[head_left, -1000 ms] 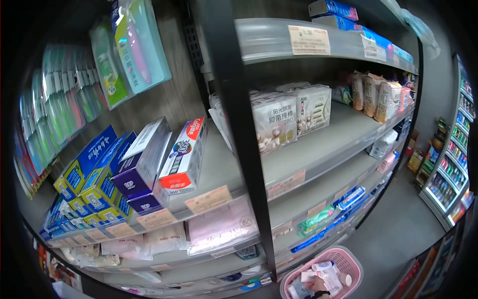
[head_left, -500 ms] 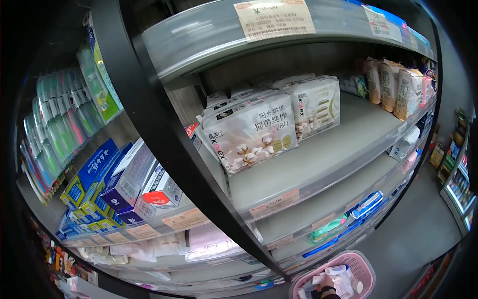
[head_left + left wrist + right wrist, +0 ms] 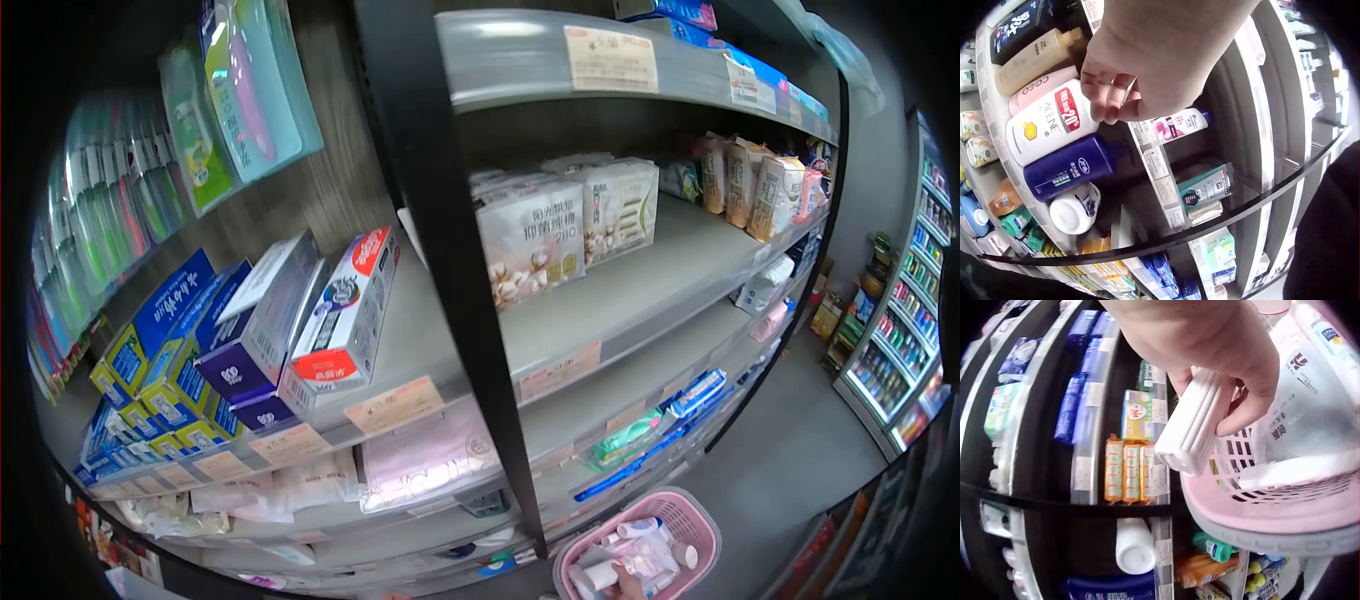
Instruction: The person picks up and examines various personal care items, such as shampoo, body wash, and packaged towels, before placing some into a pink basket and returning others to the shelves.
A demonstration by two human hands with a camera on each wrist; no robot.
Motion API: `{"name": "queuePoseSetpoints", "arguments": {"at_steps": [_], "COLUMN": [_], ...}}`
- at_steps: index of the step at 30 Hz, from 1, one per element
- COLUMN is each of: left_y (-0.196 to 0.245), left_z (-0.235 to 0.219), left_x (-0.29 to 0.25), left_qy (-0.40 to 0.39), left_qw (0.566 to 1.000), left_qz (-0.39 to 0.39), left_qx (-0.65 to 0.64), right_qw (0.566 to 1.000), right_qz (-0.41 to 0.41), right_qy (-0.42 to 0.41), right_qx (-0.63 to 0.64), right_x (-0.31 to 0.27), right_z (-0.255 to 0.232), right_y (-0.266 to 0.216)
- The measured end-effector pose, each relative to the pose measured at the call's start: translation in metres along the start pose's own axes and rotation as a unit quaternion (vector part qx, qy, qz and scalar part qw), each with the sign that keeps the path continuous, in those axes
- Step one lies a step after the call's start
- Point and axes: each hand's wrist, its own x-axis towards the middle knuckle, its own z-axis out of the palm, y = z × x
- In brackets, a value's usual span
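In the right wrist view, my right hand (image 3: 1210,344) grips a white ribbed object (image 3: 1194,422) between thumb and fingers, over the near edge of the pink basket (image 3: 1285,522). The head view shows the same hand (image 3: 628,583) low inside the basket (image 3: 692,510), among white and pale pink items. My left hand (image 3: 1141,69), absent from the head view, has loosely curled fingers with nothing seen in them. It hangs in front of a shelf, nearest in view to a white bottle (image 3: 1050,125) with a red label; contact cannot be told.
A black upright post (image 3: 430,200) divides the shelving. Toothpaste boxes (image 3: 345,310) stand left of it, white cotton-print packs (image 3: 530,235) right of it. Hanging toothbrushes (image 3: 250,90) jut out at upper left. Grey floor (image 3: 770,440) runs beside the basket toward a lit display cooler (image 3: 905,330).
The head view swung right and then back. In the basket, my right hand sits lower in the picture, and a white object now shows beside its fingers.
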Motion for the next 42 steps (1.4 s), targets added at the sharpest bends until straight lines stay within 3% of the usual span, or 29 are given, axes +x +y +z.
{"name": "queuePoseSetpoints", "arguments": {"at_steps": [1,2,3,4,7,9,11,12,14,15,17,18,20,22,29,32,34,38,42], "left_y": [-0.006,-0.013,-0.022,-0.031,-0.027,-0.007,0.011,0.018,0.029,0.029,0.025,0.022,0.015,0.003,-0.037,-0.038,-0.043,-0.080,-0.106], "left_z": [-0.005,-0.007,-0.002,0.004,-0.003,-0.007,-0.014,-0.021,-0.037,-0.044,-0.059,-0.064,-0.073,-0.090,-0.139,-0.165,-0.181,-0.194,-0.200], "left_x": [0.005,0.007,0.009,0.011,0.012,0.009,0.007,0.006,0.006,0.007,0.005,0.002,-0.003,-0.009,-0.020,-0.025,-0.026,-0.037,-0.047], "left_qy": [-0.052,-0.106,-0.084,-0.059,-0.137,-0.171,-0.274,-0.270,-0.360,-0.351,-0.410,-0.401,-0.401,-0.379,-0.307,-0.261,-0.241,-0.237,-0.213], "left_qw": [0.998,0.992,0.996,0.993,0.981,0.973,0.920,0.920,0.876,0.877,0.834,0.836,0.816,0.830,0.861,0.884,0.895,0.896,0.901], "left_qz": [-0.018,-0.037,-0.023,-0.012,-0.031,-0.053,-0.102,-0.107,-0.135,-0.138,-0.111,-0.114,-0.044,-0.067,-0.046,-0.068,-0.075,-0.093,-0.114], "left_qx": [0.027,0.055,-0.024,-0.103,-0.136,-0.148,-0.261,-0.264,-0.292,-0.296,-0.352,-0.356,-0.414,-0.404,-0.403,-0.383,-0.367,-0.364,-0.361], "right_qw": [0.958,0.954,0.954,0.961,0.939,0.957,0.961,0.955,0.923,0.914,0.895,0.892,0.875,0.868,0.865,0.888,0.901,0.872,0.861], "right_qz": [0.086,0.088,0.095,0.081,0.034,0.007,-0.023,-0.038,-0.107,-0.117,-0.144,-0.140,-0.143,-0.141,-0.144,-0.196,-0.280,-0.422,-0.466], "right_qy": [0.007,-0.027,-0.045,-0.121,-0.173,-0.216,-0.263,-0.285,-0.358,-0.381,-0.422,-0.429,-0.463,-0.476,-0.481,-0.415,-0.329,-0.248,-0.203], "right_qx": [0.273,0.286,0.281,0.234,0.296,0.191,0.087,0.073,0.091,0.073,0.032,0.025,0.008,-0.004,-0.017,0.032,0.041,0.013,-0.025], "right_x": [0.017,-0.006,-0.042,-0.041,-0.122,-0.145,-0.166,-0.194,-0.204,-0.215,-0.231,-0.238,-0.254,-0.263,-0.276,-0.260,-0.256,-0.213,-0.185], "right_z": [0.017,0.020,0.028,0.026,0.073,0.096,0.119,0.134,0.165,0.179,0.206,0.220,0.246,0.269,0.312,0.322,0.326,0.337,0.359], "right_y": [0.017,0.004,-0.037,-0.025,-0.115,-0.141,-0.166,-0.199,-0.201,-0.208,-0.213,-0.212,-0.207,-0.195,-0.175,-0.195,-0.225,-0.264,-0.273]}}
